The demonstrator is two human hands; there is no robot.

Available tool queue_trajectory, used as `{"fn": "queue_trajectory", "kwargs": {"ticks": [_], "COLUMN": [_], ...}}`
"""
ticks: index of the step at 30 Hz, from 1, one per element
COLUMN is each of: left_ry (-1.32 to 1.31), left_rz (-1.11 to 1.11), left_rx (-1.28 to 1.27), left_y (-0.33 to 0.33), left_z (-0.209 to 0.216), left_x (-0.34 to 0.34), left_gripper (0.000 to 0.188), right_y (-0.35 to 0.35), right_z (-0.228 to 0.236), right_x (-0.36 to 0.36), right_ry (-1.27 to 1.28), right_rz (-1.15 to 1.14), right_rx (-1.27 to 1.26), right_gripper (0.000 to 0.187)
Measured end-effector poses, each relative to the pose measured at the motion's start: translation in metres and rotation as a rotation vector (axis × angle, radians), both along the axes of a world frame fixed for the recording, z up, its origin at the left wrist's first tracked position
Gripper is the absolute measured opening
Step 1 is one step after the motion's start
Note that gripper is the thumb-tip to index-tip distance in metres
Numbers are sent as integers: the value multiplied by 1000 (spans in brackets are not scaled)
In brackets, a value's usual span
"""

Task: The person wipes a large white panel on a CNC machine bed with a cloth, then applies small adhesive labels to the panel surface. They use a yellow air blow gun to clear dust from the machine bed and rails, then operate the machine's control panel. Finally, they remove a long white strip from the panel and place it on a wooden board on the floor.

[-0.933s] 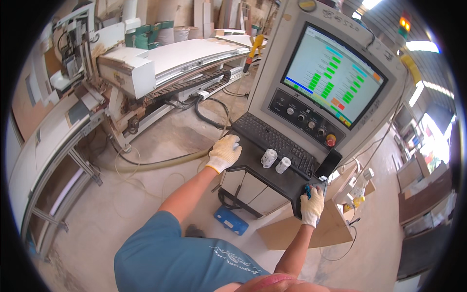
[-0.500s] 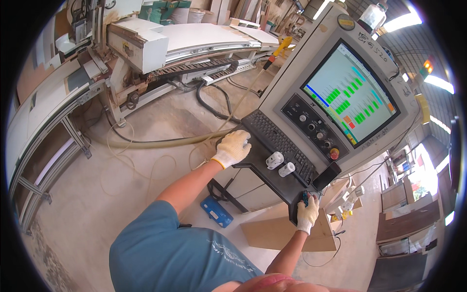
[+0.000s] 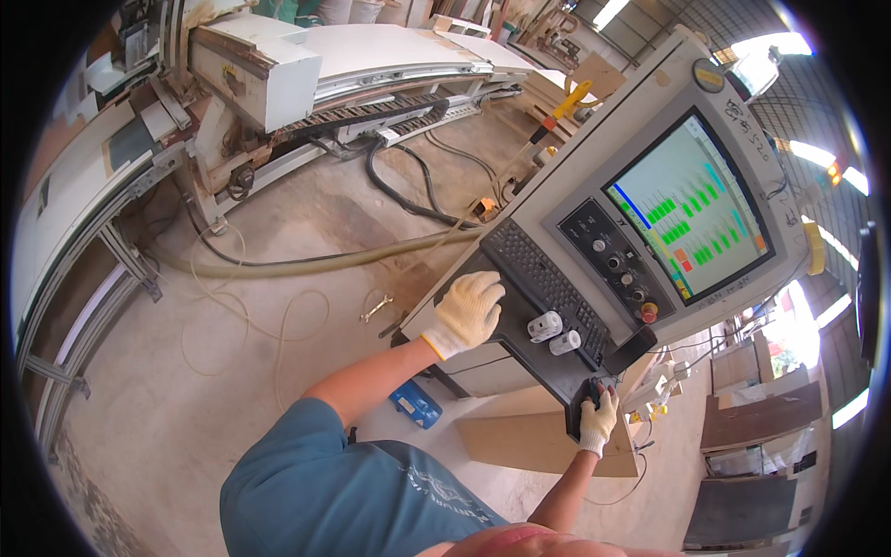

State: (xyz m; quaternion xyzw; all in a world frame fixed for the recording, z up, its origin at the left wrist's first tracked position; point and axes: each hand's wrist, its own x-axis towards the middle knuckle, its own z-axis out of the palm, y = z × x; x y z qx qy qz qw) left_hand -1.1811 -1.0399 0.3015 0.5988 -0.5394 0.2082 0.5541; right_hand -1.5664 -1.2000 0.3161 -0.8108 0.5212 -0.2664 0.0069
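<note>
My left hand [image 3: 469, 311], in a cream knitted glove, rests at the left end of the black console shelf [image 3: 522, 353], near the keyboard [image 3: 538, 278]. Its fingers are curled in, and nothing shows in them. At the shelf's right end my right hand [image 3: 599, 422], gloved alike, is closed over a dark computer mouse [image 3: 592, 387]. Two small white cylinders with dark print, one [image 3: 545, 326] beside the other [image 3: 564, 343], are on the shelf between my hands. Above the keyboard, the monitor [image 3: 691, 204] displays rows of green blocks.
The control panel [image 3: 617, 265] carries knobs and a red stop button [image 3: 648, 312]. A black box-shaped object [image 3: 631, 350] sits at the keyboard's right end. A blue case [image 3: 415, 405] lies on the floor below. Hoses [image 3: 316, 272] cross the floor toward a large white-topped machine [image 3: 390, 56].
The view has shifted, so the console appears farther right and slightly lower. My left hand stays by the keyboard's left end, and my right hand stays on the mouse.
</note>
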Motion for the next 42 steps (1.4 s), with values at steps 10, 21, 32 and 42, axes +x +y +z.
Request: {"fn": "queue_trajectory", "kwargs": {"ticks": [10,21,32,42], "left_ry": [-259,-291,-314,-285], "left_rz": [-64,-45,-35,-61], "left_rx": [-124,-68,-88,-86], "left_y": [41,30,30,32], "left_z": [-60,-70,-72,-76], "left_x": [-9,-10,-8,-7], "left_gripper": [29,32,34,37], "right_y": [-7,-6,-7,-6], "right_z": [-5,-3,-4,-4], "right_x": [-4,-5,-3,-4], "right_ry": [4,15,33,23], "right_rz": [24,52,17,42], "right_rx": [-37,-55,-35,-38], "right_gripper": [46,45,45,46]}}
